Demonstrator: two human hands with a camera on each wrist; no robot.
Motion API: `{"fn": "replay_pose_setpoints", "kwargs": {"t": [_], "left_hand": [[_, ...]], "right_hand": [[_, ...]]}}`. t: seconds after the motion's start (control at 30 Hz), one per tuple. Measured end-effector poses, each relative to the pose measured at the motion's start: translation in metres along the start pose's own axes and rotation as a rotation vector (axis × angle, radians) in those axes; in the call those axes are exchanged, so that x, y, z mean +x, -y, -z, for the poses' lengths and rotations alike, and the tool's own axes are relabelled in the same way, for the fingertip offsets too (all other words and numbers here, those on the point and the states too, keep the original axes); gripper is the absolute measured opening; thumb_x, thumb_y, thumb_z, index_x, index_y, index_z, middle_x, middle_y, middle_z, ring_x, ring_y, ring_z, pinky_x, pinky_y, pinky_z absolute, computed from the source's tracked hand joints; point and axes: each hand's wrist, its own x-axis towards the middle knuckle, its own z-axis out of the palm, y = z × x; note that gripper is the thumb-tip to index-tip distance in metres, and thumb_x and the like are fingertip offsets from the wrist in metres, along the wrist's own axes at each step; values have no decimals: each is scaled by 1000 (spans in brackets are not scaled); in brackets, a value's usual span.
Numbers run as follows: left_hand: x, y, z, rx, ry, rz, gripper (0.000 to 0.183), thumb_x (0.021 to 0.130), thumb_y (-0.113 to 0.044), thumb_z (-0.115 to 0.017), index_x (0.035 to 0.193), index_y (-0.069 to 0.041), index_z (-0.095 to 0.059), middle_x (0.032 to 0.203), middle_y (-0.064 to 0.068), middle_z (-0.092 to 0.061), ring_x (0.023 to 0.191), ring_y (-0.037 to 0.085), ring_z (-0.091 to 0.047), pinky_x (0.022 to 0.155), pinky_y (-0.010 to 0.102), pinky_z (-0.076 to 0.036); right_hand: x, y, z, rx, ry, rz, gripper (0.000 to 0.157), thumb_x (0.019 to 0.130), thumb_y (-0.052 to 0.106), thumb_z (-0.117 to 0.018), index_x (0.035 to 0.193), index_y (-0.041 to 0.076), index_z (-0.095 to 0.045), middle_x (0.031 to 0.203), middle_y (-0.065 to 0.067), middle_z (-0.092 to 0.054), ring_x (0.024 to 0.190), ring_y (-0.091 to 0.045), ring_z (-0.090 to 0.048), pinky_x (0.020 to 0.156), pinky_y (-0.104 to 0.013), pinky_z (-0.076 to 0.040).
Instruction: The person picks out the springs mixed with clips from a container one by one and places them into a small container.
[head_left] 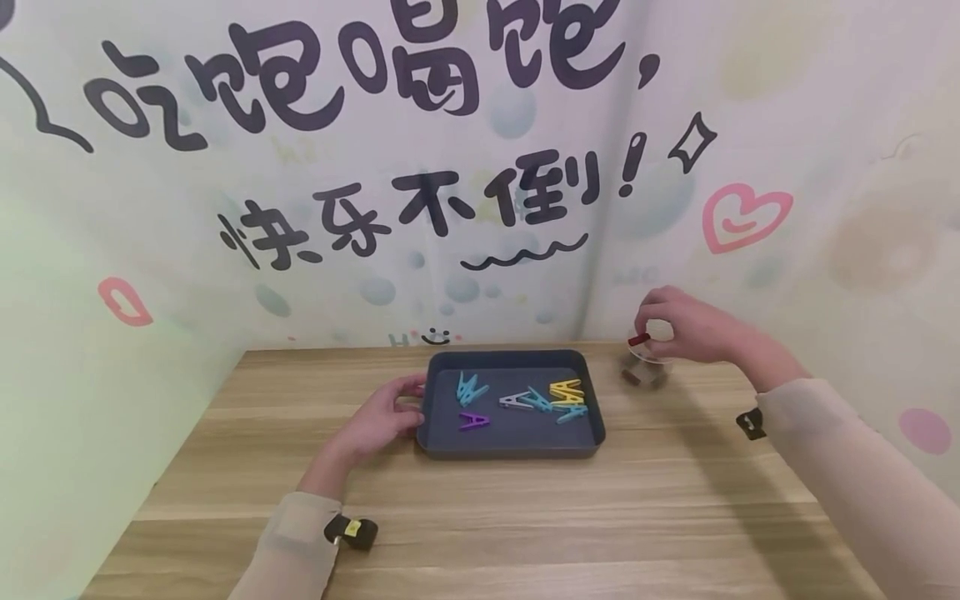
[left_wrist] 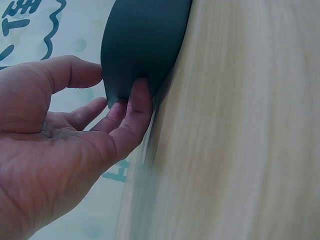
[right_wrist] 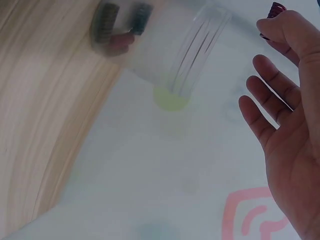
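My left hand (head_left: 382, 417) holds the left end of a dark blue-grey tray (head_left: 510, 452); in the left wrist view its fingertips meet the outer wall of the tray (left_wrist: 145, 40). Several small plastic clothespins lie inside: a purple clothespin (head_left: 473, 421), a pale grey clothespin (head_left: 514, 401), teal and yellow ones. Over the mouth of a clear jar (head_left: 647, 367), my right hand (head_left: 690, 327) pinches a small dark red piece (head_left: 638, 340). This piece (right_wrist: 276, 10) looks ribbed; its exact kind is unclear. Blurred dark and reddish pieces (right_wrist: 120, 42) lie at the jar's bottom.
The wooden table (head_left: 480, 517) ends at the back against a printed wall cloth (head_left: 360, 308), with more cloth at both sides. The jar stands right of the tray, near the table's back edge. Black straps (head_left: 352, 531) hang at the cuffs of both sleeves.
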Motion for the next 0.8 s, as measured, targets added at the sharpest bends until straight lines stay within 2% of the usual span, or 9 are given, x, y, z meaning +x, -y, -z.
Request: {"fn": "replay_pose_setpoints", "kwargs": {"t": [0.2, 0.47, 0.6, 0.7, 0.8], "left_hand": [[-2, 0, 0, 17, -5, 2, 67, 97, 7, -59, 159, 7, -35, 154, 32, -44, 128, 44, -62, 94, 45, -62], [-2, 3, -1, 8, -9, 1, 68, 96, 8, -59, 159, 8, -35, 153, 32, -45, 127, 44, -63, 93, 44, -62], [-1, 4, -1, 13, -8, 2, 68, 96, 7, -60, 159, 8, -36, 153, 32, -45, 127, 44, -62, 92, 44, -62], [-1, 4, -1, 17, -8, 3, 67, 96, 7, -60, 159, 7, -36, 153, 32, -46, 127, 44, -62, 92, 44, -62], [-1, 3, -1, 16, -11, 5, 67, 97, 7, -60, 159, 7, -36, 153, 31, -46, 126, 43, -63, 91, 44, -63]], "right_hand": [[-7, -15, -2, -30, -23, 13, 21, 84, 5, -79, 94, 22, -72, 110, -3, -64, 108, -28, -54, 92, -48, -52], [-11, -27, -5, -32, -10, -18, 19, 85, 6, -80, 96, 21, -73, 110, -5, -64, 107, -30, -54, 91, -50, -53], [-14, -32, -7, -2, 1, -63, 24, 88, 9, -80, 111, 14, -74, 121, -11, -65, 114, -33, -54, 97, -55, -53], [-16, -33, -8, 26, 5, -124, 38, 91, 16, -80, 127, 10, -71, 132, -16, -63, 122, -36, -53, 101, -60, -52], [-17, -33, -10, 33, 5, -160, 48, 92, 23, -80, 137, 11, -67, 137, -19, -61, 124, -38, -51, 101, -63, -53]]}}
